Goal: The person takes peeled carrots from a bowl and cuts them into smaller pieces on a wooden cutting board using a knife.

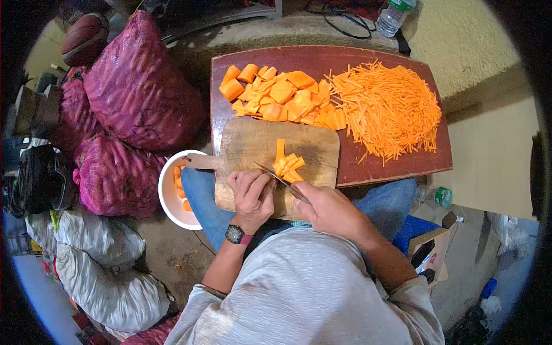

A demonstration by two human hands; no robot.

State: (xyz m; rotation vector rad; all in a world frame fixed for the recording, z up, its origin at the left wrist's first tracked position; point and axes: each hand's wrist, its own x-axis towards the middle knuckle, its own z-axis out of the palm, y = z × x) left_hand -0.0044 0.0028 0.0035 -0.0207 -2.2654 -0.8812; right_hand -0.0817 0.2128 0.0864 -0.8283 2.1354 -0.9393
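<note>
Slicing, it seems, on the cutting board [241, 138], the right hand [333, 213] closes its fingers around the knife [284, 181] beside carrot pieces [282, 164]; the left hand [251, 198], fingers curled, hold unclear, needs careful placing.

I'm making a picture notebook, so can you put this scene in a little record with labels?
Right hand: holds a knife
Left hand: fingers curled, near the knife's tip
Chopping board: carrot slices by the blade
Table: chunky carrot pieces left, a heap of thin carrot strips right
White bowl: orange pieces
Far left: bulging purple bags
</note>
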